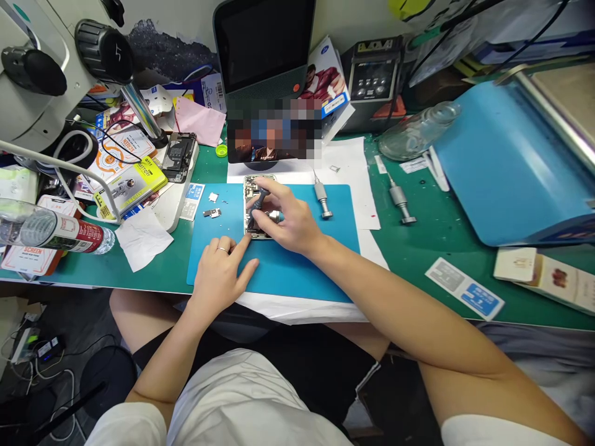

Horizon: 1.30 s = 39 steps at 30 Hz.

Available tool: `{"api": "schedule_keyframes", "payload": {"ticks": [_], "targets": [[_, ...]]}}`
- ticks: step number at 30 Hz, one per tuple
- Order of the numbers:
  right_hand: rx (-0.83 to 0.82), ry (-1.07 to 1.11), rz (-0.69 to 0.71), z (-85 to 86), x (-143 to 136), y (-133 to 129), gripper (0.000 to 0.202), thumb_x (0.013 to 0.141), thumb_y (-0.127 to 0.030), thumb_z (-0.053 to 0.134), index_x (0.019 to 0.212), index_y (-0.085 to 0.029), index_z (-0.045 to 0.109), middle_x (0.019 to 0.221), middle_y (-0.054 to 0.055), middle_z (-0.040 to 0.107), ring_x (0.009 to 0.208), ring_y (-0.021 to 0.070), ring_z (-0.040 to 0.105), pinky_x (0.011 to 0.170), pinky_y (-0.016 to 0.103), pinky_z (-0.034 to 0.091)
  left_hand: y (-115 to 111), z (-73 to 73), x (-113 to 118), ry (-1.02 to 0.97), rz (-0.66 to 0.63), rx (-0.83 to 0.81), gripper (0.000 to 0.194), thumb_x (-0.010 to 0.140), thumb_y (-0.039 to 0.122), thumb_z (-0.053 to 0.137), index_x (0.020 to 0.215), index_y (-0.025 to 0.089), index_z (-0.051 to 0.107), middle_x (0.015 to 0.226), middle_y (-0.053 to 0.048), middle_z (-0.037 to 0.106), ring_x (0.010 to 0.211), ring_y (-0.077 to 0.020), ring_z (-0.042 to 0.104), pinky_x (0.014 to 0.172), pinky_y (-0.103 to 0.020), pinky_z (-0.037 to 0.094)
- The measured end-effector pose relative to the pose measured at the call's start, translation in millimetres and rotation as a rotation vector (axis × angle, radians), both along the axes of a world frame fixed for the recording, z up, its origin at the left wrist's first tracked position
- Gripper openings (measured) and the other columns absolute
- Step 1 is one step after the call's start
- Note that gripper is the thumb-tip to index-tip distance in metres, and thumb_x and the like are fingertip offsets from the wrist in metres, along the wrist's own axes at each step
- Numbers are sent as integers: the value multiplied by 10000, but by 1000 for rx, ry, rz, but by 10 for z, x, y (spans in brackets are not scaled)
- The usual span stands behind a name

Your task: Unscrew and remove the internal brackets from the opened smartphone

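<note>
An opened phone (248, 214) with bare inner parts lies on the blue mat (302, 266). My right hand (292, 217) covers much of it and is closed on a short dark-handled tool (259, 201), held at a slant over the phone; its tip is hidden. My left hand (223, 266), with a ring on one finger, rests on the mat, fingers apart, the index fingertip at the phone's lower left corner. Left of the phone lie a small metal part (212, 213) and a white scrap (213, 197). A grey screwdriver (321, 198) lies right of the phone.
Another screwdriver (398, 198) and a glass jar (413, 133) are to the right, near a large blue device (488, 161). A screen (264, 49) stands behind. At left are a water bottle (56, 229), boxes, a second opened phone (179, 158) and a microscope (105, 56).
</note>
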State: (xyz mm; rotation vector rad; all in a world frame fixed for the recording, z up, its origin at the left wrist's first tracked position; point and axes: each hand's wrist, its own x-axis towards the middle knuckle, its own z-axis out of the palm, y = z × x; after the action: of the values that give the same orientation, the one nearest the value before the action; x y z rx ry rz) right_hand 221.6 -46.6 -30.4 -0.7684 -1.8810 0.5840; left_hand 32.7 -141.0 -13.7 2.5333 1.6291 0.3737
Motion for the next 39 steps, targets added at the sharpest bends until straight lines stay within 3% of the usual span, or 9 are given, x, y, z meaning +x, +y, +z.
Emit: {"api": "schedule_keyframes", "payload": {"ticks": [15, 25, 30, 39], "targets": [[16, 5, 28, -44, 16, 15, 551, 1006, -221, 568, 1532, -270, 408, 1112, 38, 741, 910, 145, 750, 841, 288, 682, -17, 5, -6, -35, 5, 16, 486, 1076, 455, 448, 1447, 172, 582, 1039, -110, 600, 933, -255, 547, 813, -379, 452], [284, -106, 49, 8, 16, 50, 605, 1008, -227, 603, 1555, -327, 363, 1210, 43, 738, 980, 162, 753, 863, 314, 668, -11, 5, -2, -28, 7, 15, 494, 1078, 460, 436, 1450, 169, 582, 1029, -107, 596, 904, -250, 535, 798, -386, 453], [283, -115, 25, 21, 17, 37, 659, 996, -164, 556, 1589, -332, 322, 1142, 28, 745, 945, 162, 752, 844, 308, 663, -12, 8, 0, -37, 5, 3, 493, 1080, 464, 428, 1442, 171, 589, 1025, -110, 598, 913, -250, 538, 813, -388, 458], [272, -145, 22, 16, 16, 41, 673, 1000, -176, 537, 1606, -327, 285, 1248, 51, 741, 992, 175, 749, 886, 325, 657, -8, 13, -3, -42, 11, -4, 493, 1077, 464, 433, 1444, 174, 591, 1015, -110, 600, 909, -253, 539, 812, -395, 471]]}}
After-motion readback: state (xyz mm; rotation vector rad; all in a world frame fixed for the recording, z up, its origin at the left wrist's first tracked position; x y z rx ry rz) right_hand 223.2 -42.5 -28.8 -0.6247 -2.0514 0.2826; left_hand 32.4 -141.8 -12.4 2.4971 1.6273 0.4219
